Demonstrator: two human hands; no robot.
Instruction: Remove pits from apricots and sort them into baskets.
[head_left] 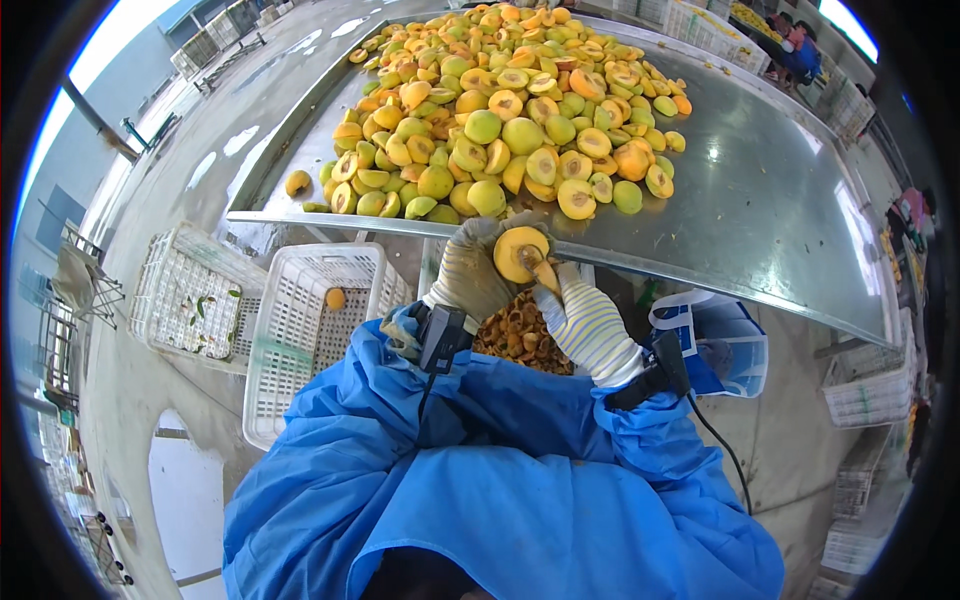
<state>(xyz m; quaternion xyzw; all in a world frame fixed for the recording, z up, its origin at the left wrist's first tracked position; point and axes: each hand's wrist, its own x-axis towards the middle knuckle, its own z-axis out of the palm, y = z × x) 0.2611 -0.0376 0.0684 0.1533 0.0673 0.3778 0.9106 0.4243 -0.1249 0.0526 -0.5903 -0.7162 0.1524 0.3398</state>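
My left hand, in a stained glove, is closed around a halved yellow peach, with its cut face turned up. The right hand wears a striped knit glove and grips a short tan tool. The tool's inner end meets the middle of the peach half, where the pit sits; its exact kind is hard to make out. Both hands are just off the front edge of a metal table. Beneath them, brown pits and scraps fill a container partly hidden by my arms.
A large pile of halved peaches covers the table's left and middle. To the left stand a white crate holding one orange fruit and another white crate. A blue-and-white bag is at the right. People work far right.
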